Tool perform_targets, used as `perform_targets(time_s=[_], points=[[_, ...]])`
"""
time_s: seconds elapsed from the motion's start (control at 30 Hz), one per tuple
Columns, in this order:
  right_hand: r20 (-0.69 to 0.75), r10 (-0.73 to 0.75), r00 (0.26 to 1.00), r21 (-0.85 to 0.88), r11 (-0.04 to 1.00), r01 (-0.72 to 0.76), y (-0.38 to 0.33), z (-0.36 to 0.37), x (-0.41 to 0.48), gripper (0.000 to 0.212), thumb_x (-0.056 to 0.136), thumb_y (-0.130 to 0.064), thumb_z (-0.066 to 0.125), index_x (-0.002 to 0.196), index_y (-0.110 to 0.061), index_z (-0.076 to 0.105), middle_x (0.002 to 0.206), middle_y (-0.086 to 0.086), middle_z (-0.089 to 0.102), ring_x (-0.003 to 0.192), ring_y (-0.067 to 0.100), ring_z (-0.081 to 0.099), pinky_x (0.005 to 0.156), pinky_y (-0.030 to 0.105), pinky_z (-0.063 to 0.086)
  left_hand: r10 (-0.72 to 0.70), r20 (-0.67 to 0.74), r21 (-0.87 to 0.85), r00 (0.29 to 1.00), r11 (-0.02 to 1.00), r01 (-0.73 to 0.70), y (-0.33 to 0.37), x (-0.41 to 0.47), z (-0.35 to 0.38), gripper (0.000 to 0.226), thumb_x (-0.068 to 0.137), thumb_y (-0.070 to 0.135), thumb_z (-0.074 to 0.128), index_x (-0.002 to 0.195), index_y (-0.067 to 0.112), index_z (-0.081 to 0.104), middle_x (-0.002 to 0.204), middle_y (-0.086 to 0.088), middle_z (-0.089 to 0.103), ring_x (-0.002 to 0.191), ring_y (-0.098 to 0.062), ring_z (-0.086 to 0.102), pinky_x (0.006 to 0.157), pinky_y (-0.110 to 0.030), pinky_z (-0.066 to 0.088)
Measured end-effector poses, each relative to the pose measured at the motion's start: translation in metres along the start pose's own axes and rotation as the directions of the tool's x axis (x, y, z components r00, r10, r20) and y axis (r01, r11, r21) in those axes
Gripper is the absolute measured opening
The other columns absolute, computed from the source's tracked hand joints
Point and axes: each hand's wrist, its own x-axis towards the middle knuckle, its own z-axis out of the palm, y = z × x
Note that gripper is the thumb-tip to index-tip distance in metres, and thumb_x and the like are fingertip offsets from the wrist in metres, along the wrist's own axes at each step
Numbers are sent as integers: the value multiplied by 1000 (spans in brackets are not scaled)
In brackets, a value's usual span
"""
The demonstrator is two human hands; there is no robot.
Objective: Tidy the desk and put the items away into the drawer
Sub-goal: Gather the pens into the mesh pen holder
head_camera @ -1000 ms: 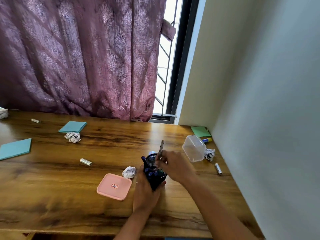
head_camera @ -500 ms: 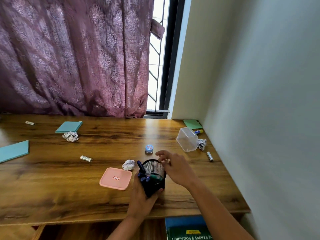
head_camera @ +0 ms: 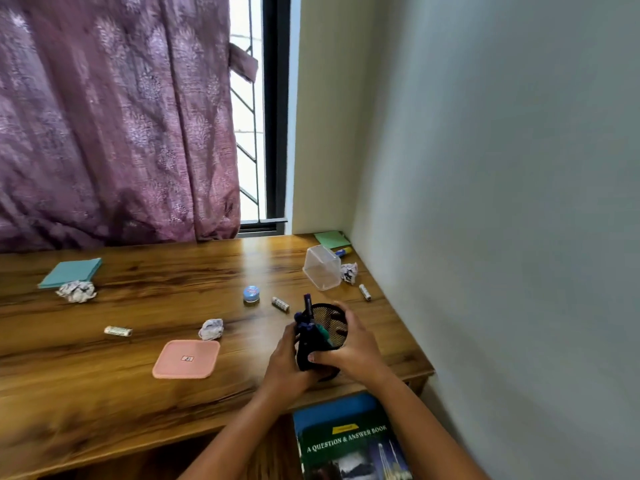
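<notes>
Near the right front edge of the glossy wooden desk [head_camera: 104, 393] you hold the black round wire-mesh pen holder [head_camera: 329, 320] tilted, with your left hand [head_camera: 284, 362] and right hand [head_camera: 353, 348] curled around its sides. To the left lie a flat pink square lid [head_camera: 187, 359] and a crumpled paper ball [head_camera: 211, 329].

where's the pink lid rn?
Head view: the pink lid lies flat on the desk near its front edge, left of the left hand gripping the mesh pen holder; a crumpled paper ball sits just behind it.
</notes>
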Motion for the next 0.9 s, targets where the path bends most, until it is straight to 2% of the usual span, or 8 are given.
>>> perform_targets(time_s=[0.1,0.17,0.27,0.53,0.63,0.77,0.83,0.9], points=[[-229,74,971,12,997,-73,13,-9,-3,98,58,-32,88,140,-22,35,124,-6,53,114,11,50,91,20,41,-15,69,37,998,999,12,10,5,16,77,66,22,82,130,33,39,130,12,48,121,-7,46,95,-24,39],[-375,148,915,44,989,-141,26,-16,-2,97,57,-32,89,138,-18,36,130,0,54,118,18,52,95,26,44,-43,107,48,993,998,38,16,8,25,67,76,8,75,128,34,42,131,12,45,125,-11,43,98,-27,39],[-412,231,881,26,970,-242,42,-28,-2,99,58,-34,89,139,-15,35,135,6,53,123,24,52,100,34,45,-108,157,56,982,993,100,25,12,41,66,83,-11,56,125,39,46,142,6,41,129,-14,40,105,-35,42],[-538,295,790,110,953,-281,68,-46,7,93,61,-27,88,137,-12,37,133,8,52,122,26,51,97,34,44,-189,316,77,930,982,173,40,29,81,80,81,-21,40,138,35,39,149,1,32,129,-18,41,74,-18,49],[-581,308,753,149,950,-274,74,-48,15,96,60,-25,88,139,-9,37,135,10,50,124,27,49,100,37,43,-210,351,116,912,977,181,41,40,92,85,79,-22,39,143,33,33,150,-3,32,129,-21,44,69,-19,50],[-621,298,725,162,954,-254,80,-51,28,94,58,-22,89,136,-5,39,134,11,50,125,28,49,99,37,44,-217,370,149,903,974,173,47,52,101,84,80,-20,40,147,29,27,150,-3,34,130,-24,44,88,-28,51],[-628,293,721,153,955,-254,81,-50,33,92,59,-23,88,135,-6,40,133,11,51,123,29,51,96,37,47,-195,370,177,908,975,137,49,57,103,81,80,-15,45,149,23,25,149,-6,36,134,-21,39,102,-32,45],[-643,293,708,151,954,-258,81,-46,36,92,61,-24,87,137,-7,38,135,12,49,124,29,51,95,39,50,-189,364,203,912,972,120,50,61,103,81,79,-14,47,149,21,25,149,-8,37,136,-18,36,107,-31,41]])
